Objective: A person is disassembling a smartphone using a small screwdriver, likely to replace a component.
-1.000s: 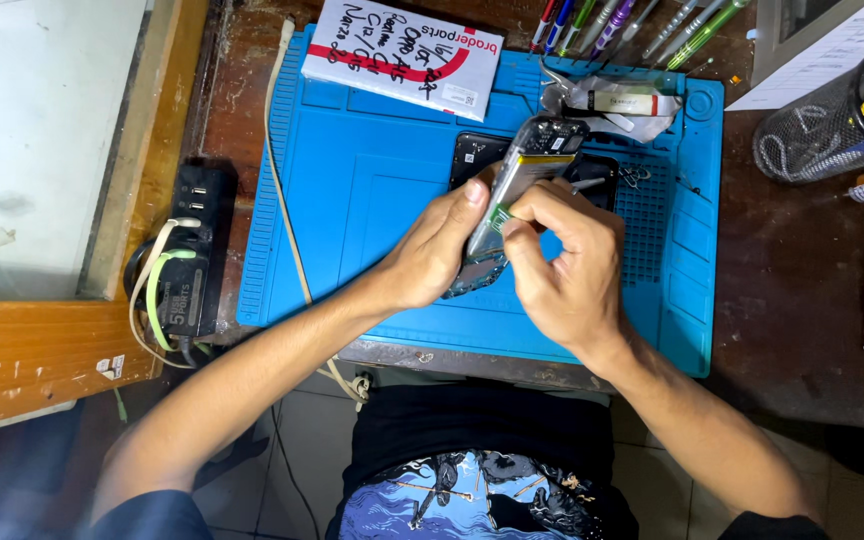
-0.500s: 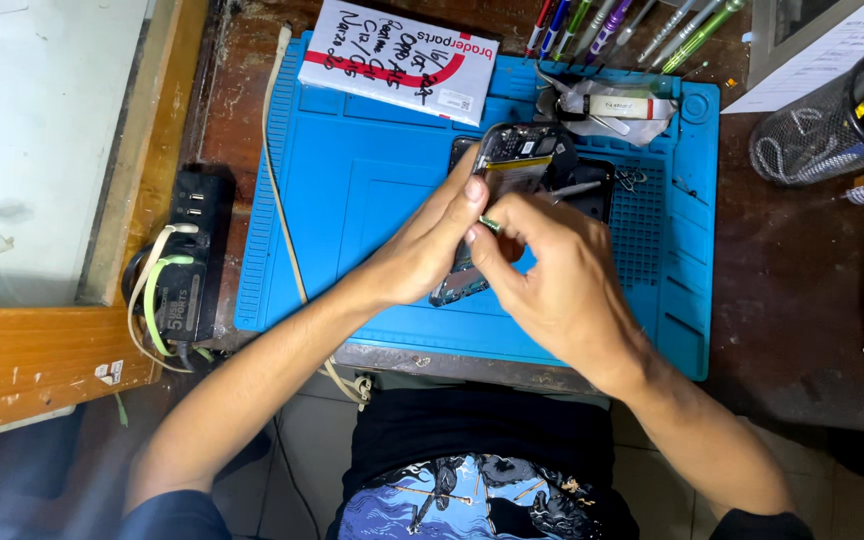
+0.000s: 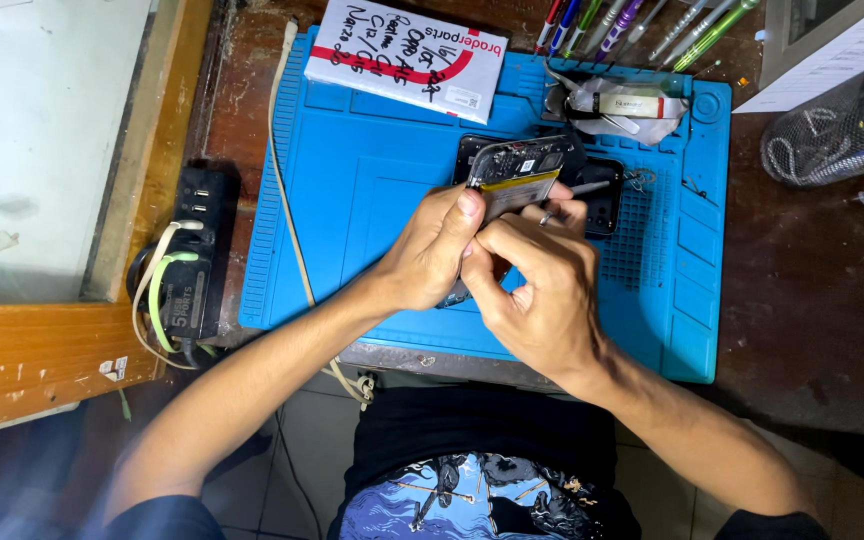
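over the middle of the blue work mat [image 3: 372, 200], toward its far edge, the left hand [image 3: 432, 250] clasps an opened phone [image 3: 514, 172] tilted up off the mat, thumb pressed on its lower part. the right hand [image 3: 537, 285] is clenched just beside it, fingertips pinched against the phone's near end; what it pinches is hidden. a dark flat part [image 3: 602, 195] lies on the mat behind the hands. a white box [image 3: 407, 55] overlaps the mat's far left edge, a black power strip [image 3: 197, 250] sits left of the mat.

Both hands [image 3: 492, 270] grip an opened phone [image 3: 514, 172] over a blue mat [image 3: 372, 190].
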